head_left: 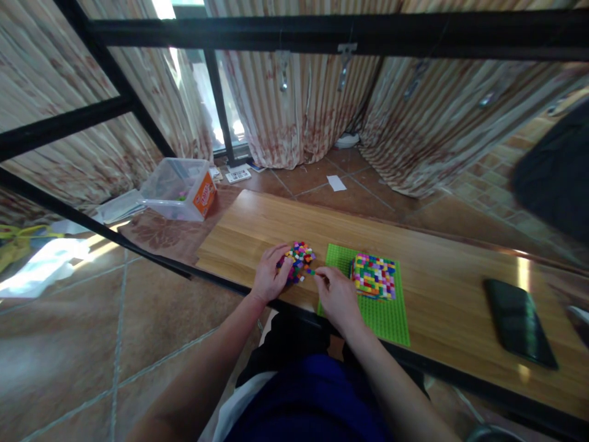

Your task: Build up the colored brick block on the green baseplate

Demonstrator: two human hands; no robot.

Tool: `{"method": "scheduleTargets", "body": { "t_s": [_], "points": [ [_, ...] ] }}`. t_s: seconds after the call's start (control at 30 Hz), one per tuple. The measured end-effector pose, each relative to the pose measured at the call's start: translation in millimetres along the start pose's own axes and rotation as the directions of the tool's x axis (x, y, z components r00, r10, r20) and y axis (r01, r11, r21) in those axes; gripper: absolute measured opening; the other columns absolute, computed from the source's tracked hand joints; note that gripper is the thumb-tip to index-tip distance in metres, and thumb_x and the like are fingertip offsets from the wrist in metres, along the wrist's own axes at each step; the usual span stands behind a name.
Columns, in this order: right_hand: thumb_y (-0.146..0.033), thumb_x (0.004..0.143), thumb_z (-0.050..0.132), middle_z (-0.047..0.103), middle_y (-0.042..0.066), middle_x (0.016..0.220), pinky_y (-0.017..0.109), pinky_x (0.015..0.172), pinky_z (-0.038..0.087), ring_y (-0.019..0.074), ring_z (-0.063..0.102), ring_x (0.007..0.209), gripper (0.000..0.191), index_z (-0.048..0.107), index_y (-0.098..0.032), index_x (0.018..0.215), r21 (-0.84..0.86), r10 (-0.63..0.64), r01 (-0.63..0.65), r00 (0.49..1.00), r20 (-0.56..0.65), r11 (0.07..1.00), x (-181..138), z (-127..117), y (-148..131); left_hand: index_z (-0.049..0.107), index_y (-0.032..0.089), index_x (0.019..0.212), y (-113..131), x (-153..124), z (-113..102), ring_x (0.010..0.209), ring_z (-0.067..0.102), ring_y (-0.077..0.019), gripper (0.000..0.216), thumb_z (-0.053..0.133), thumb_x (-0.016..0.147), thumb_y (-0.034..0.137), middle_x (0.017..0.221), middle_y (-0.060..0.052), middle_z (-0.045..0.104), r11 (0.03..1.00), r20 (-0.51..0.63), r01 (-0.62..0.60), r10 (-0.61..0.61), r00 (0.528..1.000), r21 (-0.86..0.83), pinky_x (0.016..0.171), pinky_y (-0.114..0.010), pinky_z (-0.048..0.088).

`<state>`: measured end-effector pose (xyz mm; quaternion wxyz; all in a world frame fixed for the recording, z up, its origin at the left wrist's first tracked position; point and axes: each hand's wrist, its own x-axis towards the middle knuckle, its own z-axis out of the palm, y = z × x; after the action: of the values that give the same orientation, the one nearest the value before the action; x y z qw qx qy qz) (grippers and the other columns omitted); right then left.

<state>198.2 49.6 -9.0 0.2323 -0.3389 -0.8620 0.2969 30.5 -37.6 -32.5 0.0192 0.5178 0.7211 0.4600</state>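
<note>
Small colourful building bricks (302, 252) lie in a loose pile on the wooden table. My left hand (270, 276) rests against the pile's left side, its thumb apart from the fingers and touching the bricks. Just right of the pile, my right hand (338, 298) pinches a tiny green brick (311, 272) between thumb and fingertips; other small bricks sit right beside it. Partly under my right hand is a green baseplate (400, 319). On it stands a block built of multicoloured bricks (375, 275), packed in layers.
A black tablet or phone (519, 322) lies on the table (442, 294) at the right. On the floor at the left stands a clear plastic box (172, 184) with an orange label. A black metal frame (294, 34) crosses above, before striped curtains (294, 110).
</note>
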Motion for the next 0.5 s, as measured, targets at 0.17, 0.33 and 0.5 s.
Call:
{"method": "scheduleTargets", "body": {
  "t_s": [0.17,0.33,0.5],
  "points": [
    [-0.026,0.088,0.051,0.071,0.005,0.084,0.03,0.071,0.046,0.0183,0.064,0.075,0.019,0.068,-0.019,0.09,0.207,0.12,-0.121,0.993,0.02,0.971,-13.4,-22.0,-1.3,0.063,0.017,0.115,13.7,-3.1,-8.0,0.119,0.057,-0.0241,0.028,0.053,0.092,0.03,0.123,-0.012,0.064,0.995,-0.071,-0.097,0.099,0.993,0.031,0.105,-0.045,0.044],
    [-0.025,0.088,0.052,0.071,0.003,0.084,0.028,0.073,0.046,0.0165,0.064,0.078,0.017,0.068,-0.02,0.089,0.274,0.129,-0.144,0.989,0.074,0.951,-32.2,-41.6,-8.3,0.058,0.019,0.124,62.0,-15.3,-2.7,0.12,0.056,-0.0234,0.035,0.057,0.09,0.025,0.125,-0.011,0.064,0.976,0.061,-0.213,0.216,0.975,-0.054,0.105,-0.043,0.045],
    [-0.026,0.088,0.051,0.07,0.002,0.084,0.027,0.073,0.046,0.0153,0.064,0.078,0.018,0.068,-0.021,0.09,0.308,0.145,-0.159,0.987,0.067,0.938,-45.4,-56.4,-11.3,0.067,0.02,0.107,97.0,-27.5,16.0,0.094,0.067,-0.0171,0.02,0.052,0.093,0.021,0.099,-0.006,0.072,0.972,0.194,-0.077,0.121,0.973,-0.221,0.085,-0.031,0.055]
  ]
}}
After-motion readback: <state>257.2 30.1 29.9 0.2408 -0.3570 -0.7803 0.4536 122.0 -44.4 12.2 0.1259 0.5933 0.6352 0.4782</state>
